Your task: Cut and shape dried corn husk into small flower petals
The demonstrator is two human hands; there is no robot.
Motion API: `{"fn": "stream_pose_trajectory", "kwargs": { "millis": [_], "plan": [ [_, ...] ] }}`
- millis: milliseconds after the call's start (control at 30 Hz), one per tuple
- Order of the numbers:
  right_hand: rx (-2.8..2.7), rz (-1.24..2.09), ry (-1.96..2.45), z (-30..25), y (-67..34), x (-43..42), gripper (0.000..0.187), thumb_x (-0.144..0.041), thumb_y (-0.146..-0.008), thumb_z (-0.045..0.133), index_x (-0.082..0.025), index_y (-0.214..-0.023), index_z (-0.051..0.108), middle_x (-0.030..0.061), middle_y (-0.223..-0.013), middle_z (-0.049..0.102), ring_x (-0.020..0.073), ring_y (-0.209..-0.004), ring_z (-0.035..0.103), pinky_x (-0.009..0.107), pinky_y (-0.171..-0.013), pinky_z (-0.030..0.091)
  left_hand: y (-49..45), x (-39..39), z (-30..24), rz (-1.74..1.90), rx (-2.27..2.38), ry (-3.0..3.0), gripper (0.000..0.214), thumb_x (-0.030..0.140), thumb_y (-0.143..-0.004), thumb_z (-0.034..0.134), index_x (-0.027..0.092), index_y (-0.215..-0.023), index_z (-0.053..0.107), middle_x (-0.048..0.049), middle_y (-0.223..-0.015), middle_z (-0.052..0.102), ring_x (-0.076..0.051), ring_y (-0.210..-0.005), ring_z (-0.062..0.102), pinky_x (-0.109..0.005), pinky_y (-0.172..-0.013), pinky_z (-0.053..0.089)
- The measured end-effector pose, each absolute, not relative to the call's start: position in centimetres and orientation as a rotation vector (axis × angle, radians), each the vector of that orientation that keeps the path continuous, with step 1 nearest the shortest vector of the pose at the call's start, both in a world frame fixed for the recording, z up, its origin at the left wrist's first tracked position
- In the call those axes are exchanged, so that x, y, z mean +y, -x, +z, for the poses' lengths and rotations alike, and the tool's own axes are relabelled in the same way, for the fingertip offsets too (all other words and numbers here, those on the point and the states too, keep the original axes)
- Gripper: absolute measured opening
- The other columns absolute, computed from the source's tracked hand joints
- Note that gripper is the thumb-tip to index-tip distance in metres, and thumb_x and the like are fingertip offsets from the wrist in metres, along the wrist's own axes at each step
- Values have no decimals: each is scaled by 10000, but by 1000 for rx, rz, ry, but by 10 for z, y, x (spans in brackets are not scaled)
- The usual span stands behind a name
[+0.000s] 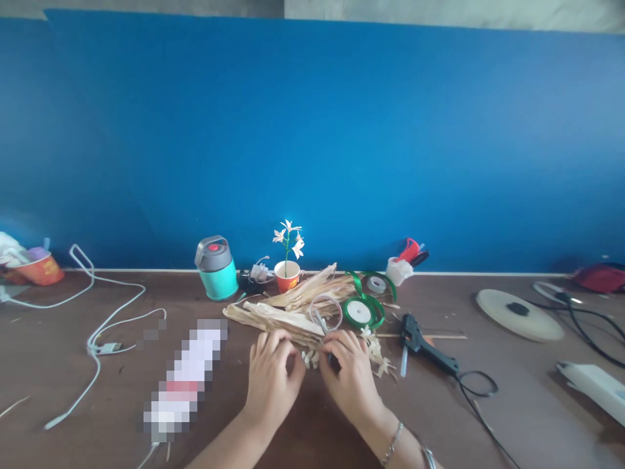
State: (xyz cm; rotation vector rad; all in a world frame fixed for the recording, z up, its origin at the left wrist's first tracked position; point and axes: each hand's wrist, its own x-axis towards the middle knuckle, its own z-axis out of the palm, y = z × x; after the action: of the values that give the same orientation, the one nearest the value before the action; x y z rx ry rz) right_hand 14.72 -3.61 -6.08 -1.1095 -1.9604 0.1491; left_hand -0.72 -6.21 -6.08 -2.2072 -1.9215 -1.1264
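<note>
My left hand [276, 371] is closed, its fingers curled to meet the thumb at the front edge of the dried corn husks [273, 318]. Facing it, my right hand [350, 368] is pinched too; anything between its fingertips is hidden or too small to name. Small pale petal pieces [310, 359] show in the gap between both hands. Just beyond my right fingers lies a pale pinkish ring [326, 312]. A spool of green ribbon [360, 312] sits behind it, and cut husk flowers [378, 355] lie right of my right hand.
A glue gun [422, 342] with a black cord lies at right, near a round pale disc [517, 316]. Behind the husks stand a paper cup [287, 279] with a white flower stem and a turquoise flask [218, 277]. White cables [97, 326] trail across the left.
</note>
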Motion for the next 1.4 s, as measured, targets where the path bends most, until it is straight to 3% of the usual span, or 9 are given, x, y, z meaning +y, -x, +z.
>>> {"fn": "stream_pose_trajectory", "kwargs": {
  "millis": [167, 600, 1067, 1267, 1400],
  "plan": [
    [-2073, 232, 1083, -62, -149, -36, 152, -61, -813, 560, -198, -760, 597, 40, -886, 631, 214, -828, 532, 345, -735, 329, 5, -62, -62, -1196, -1791, 2349, 111, 136, -790, 569, 205, -866, 611, -58, -952, 605, -250, -918, 529, -391, -780, 412],
    [-2078, 264, 1076, -59, -145, -39, 138, -76, -821, 579, -201, -767, 598, 18, -855, 625, 200, -820, 529, 331, -736, 313, 5, -61, -66, -1222, -1721, 2305, 97, 110, -804, 556, 194, -767, 587, -57, -932, 617, -241, -900, 548, -377, -749, 418],
    [-1950, 55, 1177, -60, -147, -36, 166, -57, -764, 539, -198, -677, 541, 26, -802, 636, 196, -784, 537, 327, -736, 322, 7, -61, -63, -1150, -1858, 2160, 117, 129, -794, 574, 204, -704, 571, -43, -935, 638, -237, -886, 546, -364, -743, 395],
    [-1983, 73, 1188, -60, -155, -31, 169, -97, -850, 504, -204, -805, 627, 47, -859, 633, 214, -821, 543, 348, -754, 350, 16, -57, -63, -1072, -1872, 2157, 113, 157, -842, 554, 215, -775, 624, -41, -895, 641, -238, -863, 555, -364, -726, 406],
    [-2024, 123, 1163, -62, -153, -33, 174, -81, -836, 516, -202, -880, 634, 57, -907, 630, 224, -855, 535, 360, -771, 363, 15, -58, -63, -1100, -1828, 2193, 130, 136, -847, 542, 210, -791, 633, -45, -887, 640, -232, -854, 562, -361, -722, 423]
  ]
}}
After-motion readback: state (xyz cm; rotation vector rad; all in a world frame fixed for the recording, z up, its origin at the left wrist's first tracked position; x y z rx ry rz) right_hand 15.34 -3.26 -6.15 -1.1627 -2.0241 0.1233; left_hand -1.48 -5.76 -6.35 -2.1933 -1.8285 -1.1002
